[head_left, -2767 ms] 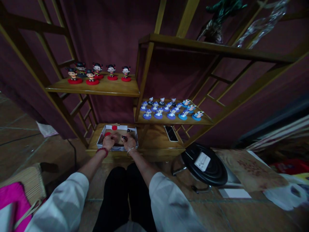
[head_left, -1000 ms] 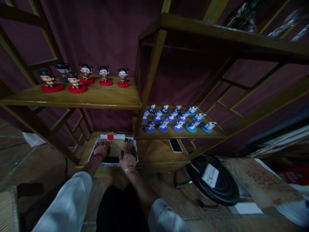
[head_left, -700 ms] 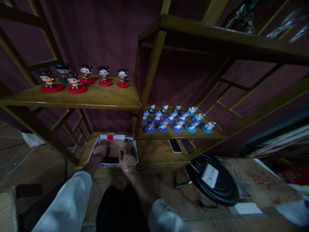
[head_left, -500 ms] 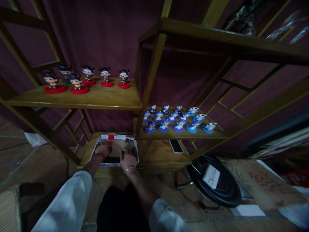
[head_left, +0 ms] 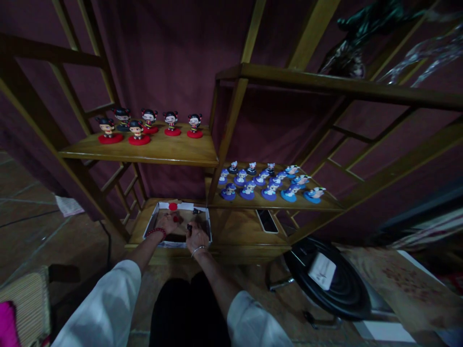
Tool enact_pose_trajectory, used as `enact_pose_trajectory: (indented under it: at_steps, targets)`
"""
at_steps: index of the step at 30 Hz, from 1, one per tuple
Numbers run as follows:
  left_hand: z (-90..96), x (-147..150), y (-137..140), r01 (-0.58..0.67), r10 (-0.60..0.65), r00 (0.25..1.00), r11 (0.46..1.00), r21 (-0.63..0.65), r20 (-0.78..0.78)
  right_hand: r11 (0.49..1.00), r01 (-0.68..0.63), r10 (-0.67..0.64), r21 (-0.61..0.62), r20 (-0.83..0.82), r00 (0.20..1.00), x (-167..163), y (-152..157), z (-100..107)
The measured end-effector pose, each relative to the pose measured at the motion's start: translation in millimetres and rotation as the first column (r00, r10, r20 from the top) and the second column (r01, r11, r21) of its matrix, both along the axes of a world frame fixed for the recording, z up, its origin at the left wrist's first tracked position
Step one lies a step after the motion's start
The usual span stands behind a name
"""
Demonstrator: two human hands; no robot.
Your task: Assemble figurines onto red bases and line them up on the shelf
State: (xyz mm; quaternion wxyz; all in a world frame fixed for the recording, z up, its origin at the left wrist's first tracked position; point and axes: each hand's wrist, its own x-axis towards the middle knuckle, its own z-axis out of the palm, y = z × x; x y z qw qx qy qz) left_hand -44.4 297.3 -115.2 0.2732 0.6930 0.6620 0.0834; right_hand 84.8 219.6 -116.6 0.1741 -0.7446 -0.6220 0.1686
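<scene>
Both hands are over a shallow white-rimmed cardboard box (head_left: 208, 217) on the low shelf. At the fingertips of my left hand (head_left: 166, 224), which wears a red bead bracelet, is a small red piece (head_left: 175, 219). The fingers are closed on it, and its exact shape is too small to tell. My right hand (head_left: 198, 238), with a silvery bangle, pinches a small dark figurine part (head_left: 189, 227). Near the box's back edge lie a red disc (head_left: 172, 206) and another small dark piece (head_left: 196, 211). The hands partly cover the box floor.
Several black-haired figurines on bases (head_left: 170, 123) stand on the upper left shelf (head_left: 144, 153). Several purple and blue figurines (head_left: 269, 190) fill the right shelf. A phone (head_left: 267, 220) lies on the low shelf. Beside it, a black round stool (head_left: 347, 289) carries a white packet (head_left: 322, 271).
My left hand has moved right within the box, and a red piece now shows at its fingertips. My right hand still pinches the dark part. The camera view has shifted.
</scene>
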Motion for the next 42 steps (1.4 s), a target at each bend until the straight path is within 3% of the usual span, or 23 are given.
enact_pose_trajectory:
  at_steps: [2, 5, 9, 13, 20, 29, 35, 42]
  targets:
    - [3.6, 0.5, -3.9, -0.038, 0.042, 0.988, 0.999, -0.028, 0.146, 1.000, 0.008, -0.008, 0.021, -0.009, 1.000, -0.4, -0.9, 2.3]
    - [7.7, 1.8, -11.2, -0.123, 0.156, 0.914, 0.986, -0.111, 0.375, 0.999, 0.019, -0.018, 0.044, -0.028, 0.999, -1.5, -3.9, 7.5]
    - [15.8, 3.0, -25.3, -0.204, 0.308, 0.719, 0.950, -0.234, 0.623, 0.997, 0.024, -0.019, 0.078, -0.057, 0.998, -3.8, -9.0, 16.7]
    - [27.5, 2.8, -39.8, -0.224, 0.405, 0.510, 0.914, -0.337, 0.759, 0.994, 0.001, 0.008, 0.110, -0.077, 0.997, -5.1, -13.6, 26.5]
    - [45.9, 7.0, -67.8, -0.211, 0.491, 0.255, 0.869, -0.447, 0.833, 0.986, 0.007, 0.008, 0.166, -0.088, 0.996, -5.8, -25.2, 42.6]
    - [63.0, 15.7, -103.7, -0.234, 0.523, 0.120, 0.841, -0.488, 0.844, 0.976, 0.025, 0.011, 0.217, -0.162, 0.987, -2.5, -43.8, 60.3]
    - [68.6, 21.6, -126.7, -0.246, 0.512, 0.019, 0.835, -0.492, 0.859, 0.952, 0.035, 0.066, 0.305, -0.316, 0.946, 1.6, -54.5, 71.0]
    - [84.7, 29.8, -147.6, -0.170, 0.483, -0.221, 0.836, -0.521, 0.847, 0.922, 0.039, 0.150, 0.385, -0.449, 0.881, 7.0, -60.2, 78.0]
